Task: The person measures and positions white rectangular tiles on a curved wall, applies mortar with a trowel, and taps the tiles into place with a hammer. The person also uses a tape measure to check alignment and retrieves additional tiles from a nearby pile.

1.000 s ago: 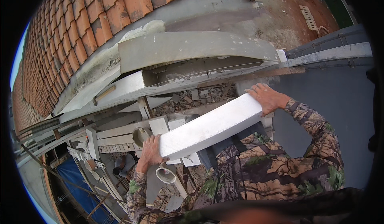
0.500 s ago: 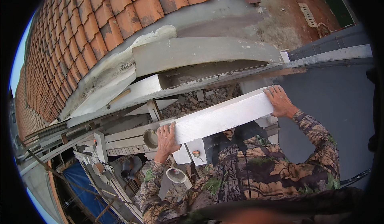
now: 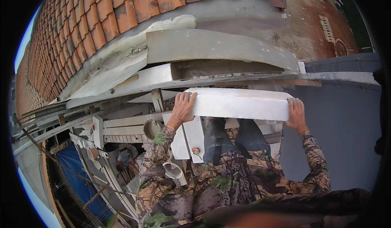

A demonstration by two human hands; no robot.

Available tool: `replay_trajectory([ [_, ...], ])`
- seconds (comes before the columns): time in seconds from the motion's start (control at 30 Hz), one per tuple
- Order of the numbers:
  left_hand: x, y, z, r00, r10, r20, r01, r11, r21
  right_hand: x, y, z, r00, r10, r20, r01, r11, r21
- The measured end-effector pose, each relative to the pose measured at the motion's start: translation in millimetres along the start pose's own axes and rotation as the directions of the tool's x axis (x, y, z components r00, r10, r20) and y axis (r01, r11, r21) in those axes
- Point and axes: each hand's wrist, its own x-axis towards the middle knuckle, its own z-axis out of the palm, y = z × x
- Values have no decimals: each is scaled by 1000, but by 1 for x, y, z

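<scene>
The left hand [image 3: 183, 109] and right hand [image 3: 297, 115] grasp opposite ends of a long, pale white masonry block [image 3: 242, 104], flat-faced and straight-edged, fingers partly curled against it. The block is held nearly level above the person's dark-trousered legs [image 3: 253, 136]. Beyond lie a curved grey panel [image 3: 220, 47] and orange roof tiles [image 3: 122, 14].

Quick tally, clock directions from the middle of the view: one white block [image 3: 241, 104] at 3. Two bare hands, left hand [image 3: 184, 107] at 9, right hand [image 3: 296, 116] at 3. Two pale round tubs, one tub [image 3: 153, 129] at 8, another [image 3: 173, 171] between 6 and 7. One blue tarp [image 3: 77, 163] way out at 8. Roof tiles [image 3: 144, 2] at 11, lol, too many to count.
</scene>
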Motion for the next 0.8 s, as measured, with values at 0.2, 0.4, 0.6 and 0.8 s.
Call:
replay_trajectory([
  [0.2,12,3,17,997,15,-80,-12,999,35,-2,6,19,995,63,-76,-65,998,-18],
  [0.4,7,-2,27,981,-16,-195,31,997,75,14,9,30,988,51,-145,-63,995,-78],
  [0.6,12,-12,24,960,-52,-275,74,995,73,42,15,34,986,46,-159,-55,997,-49],
  [0.8,9,-21,29,955,-88,-285,117,989,86,61,14,39,977,1,-211,-12,999,-50],
])
